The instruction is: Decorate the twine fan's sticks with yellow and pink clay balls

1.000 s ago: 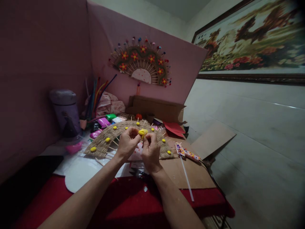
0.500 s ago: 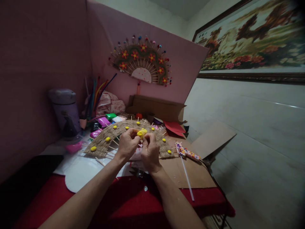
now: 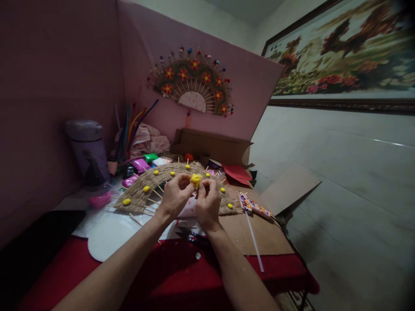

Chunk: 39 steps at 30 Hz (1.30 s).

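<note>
The left hand [image 3: 173, 198] has its grip narrowed to a pinch on a soft yellow lump [image 3: 196, 180], and the right hand [image 3: 208, 205] pinches the same lump from the opposite side, so 2 grips share it. The lump shows in front of the middle of the woven fan [image 3: 136, 199]; whether it touches the fan, I cannot tell. On the fan, 8 yellow dots [image 3: 126, 201] show along the curved band. In front of the fan lies a black tool [image 3: 186, 235], partly hidden by the right arm. Left of the fan stand a white disc [image 3: 108, 242], lying flat, and a purple cup [image 3: 88, 151], upright. Right of the fan, a glue gun [image 3: 261, 210] rests on cardboard [image 3: 264, 242]. Behind the fan are coloured packets [image 3: 140, 165], red paper [image 3: 237, 173] and, higher up, a flowered fan [image 3: 193, 100] against a pink board [image 3: 249, 90].
</note>
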### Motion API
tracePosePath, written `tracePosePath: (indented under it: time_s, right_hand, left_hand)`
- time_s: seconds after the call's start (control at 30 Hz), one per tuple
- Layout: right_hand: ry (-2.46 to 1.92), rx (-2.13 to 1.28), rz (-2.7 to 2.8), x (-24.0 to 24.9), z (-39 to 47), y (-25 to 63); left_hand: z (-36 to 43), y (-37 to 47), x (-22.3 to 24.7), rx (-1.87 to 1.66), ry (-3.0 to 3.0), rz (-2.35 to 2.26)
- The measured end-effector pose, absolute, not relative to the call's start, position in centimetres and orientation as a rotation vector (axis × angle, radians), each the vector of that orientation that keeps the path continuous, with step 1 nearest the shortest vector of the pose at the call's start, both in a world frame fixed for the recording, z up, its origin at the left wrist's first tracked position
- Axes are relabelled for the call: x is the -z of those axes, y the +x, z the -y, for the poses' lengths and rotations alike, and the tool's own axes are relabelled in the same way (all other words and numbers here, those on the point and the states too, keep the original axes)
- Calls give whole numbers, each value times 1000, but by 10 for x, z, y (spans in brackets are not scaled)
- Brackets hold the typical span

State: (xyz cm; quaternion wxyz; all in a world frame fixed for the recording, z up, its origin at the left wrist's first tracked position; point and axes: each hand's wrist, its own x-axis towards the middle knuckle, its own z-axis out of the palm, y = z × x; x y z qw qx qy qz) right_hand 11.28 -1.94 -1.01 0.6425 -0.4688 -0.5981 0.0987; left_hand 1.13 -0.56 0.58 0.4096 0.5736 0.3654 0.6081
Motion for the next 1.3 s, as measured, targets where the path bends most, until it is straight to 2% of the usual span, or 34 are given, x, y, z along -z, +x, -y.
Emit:
tracePosePath:
  time_s: [0.57, 0.73, 1.0, 1.3]
  right_hand:
    - [-1088, -51, 1417, 15, 16, 115]
    - [-1047, -116, 1478, 15, 20, 113]
    - [-1107, -240, 1306, 11, 15, 116]
    - [-1081, -156, 1423, 9, 19, 114]
  left_hand:
    - [4, 8, -1, -1636, 1830, -1261]
    - [6, 7, -2, -1686, 2025, -1417]
    - [6, 8, -10, -1454, 1424, -863]
    - [7, 9, -13, -1480, 1335, -873]
